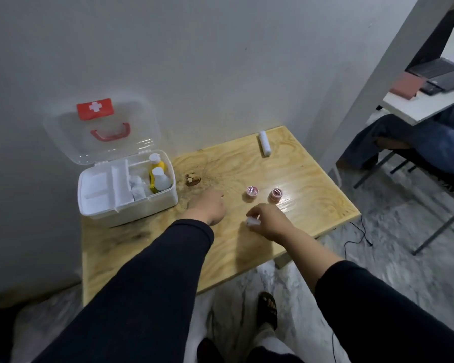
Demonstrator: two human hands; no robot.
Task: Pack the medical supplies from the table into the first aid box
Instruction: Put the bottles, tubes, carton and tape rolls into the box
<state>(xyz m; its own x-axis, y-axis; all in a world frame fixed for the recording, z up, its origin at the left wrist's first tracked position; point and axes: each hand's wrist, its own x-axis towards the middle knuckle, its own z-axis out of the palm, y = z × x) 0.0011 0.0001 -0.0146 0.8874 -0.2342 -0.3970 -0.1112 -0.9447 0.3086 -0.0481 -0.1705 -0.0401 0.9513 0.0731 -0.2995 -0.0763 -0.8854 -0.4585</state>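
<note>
The white first aid box (pixel 131 214) stands open at the table's left, its clear lid (pixel 100 127) with red cross and red handle leaning on the wall. Inside are a white tray, wrapped gauze, a yellow bottle (pixel 156 163) and a clear bottle (pixel 161 179). My right hand (pixel 269 221) pinches a small white item (pixel 252 221) just above the wooden table (pixel 312 205). My left hand (pixel 207 205) hovers near the box's right side, fingers curled, holding nothing visible. Two small pink tape rolls (pixel 252 192) (pixel 275 194) sit beyond my right hand. A white bandage roll (pixel 264 142) lies at the far edge.
A dark knot (pixel 192 179) marks the wood beside the box. The wall runs right behind the table. To the right sits a person's legs (pixel 417 142) under a white desk (pixel 425 100) with laptops; a black cable (pixel 357 237) trails on the floor.
</note>
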